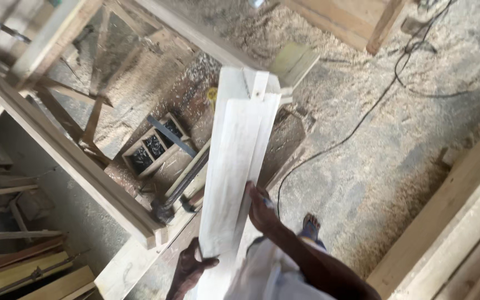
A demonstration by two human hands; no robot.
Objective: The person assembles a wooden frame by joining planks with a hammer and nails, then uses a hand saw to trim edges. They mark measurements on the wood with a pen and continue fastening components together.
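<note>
Pale planed boards (239, 161), a stack of long ones, held lengthwise out ahead of me. My left hand (189, 265) wraps the near-left edge low down, fingers curled over the face. My right hand (261, 208) presses flat against the right edge a bit further up. Hands apart, both clamped on the stack, so it is squeezed between them and carried off the ground, far end pointing away over the floor (362, 144).

Step in hand, as I read it: carrying the stack, mid-stride; my sandalled foot (310, 226) is just right of the boards. Next move calls for keeping the far end level and swinging it wide of the long timber beam (68, 153) on my left and the black cable (340, 141) trailing across the sawdust.

Containers: one small wooden divided box (155, 145) down left of the boards, compartments holding dark small bits, likely nails or screws, too small to tell. A dark flat bar lies across its top.

More stacked timber (456, 222) at right, wooden offcuts (23, 272) at lower left.
</note>
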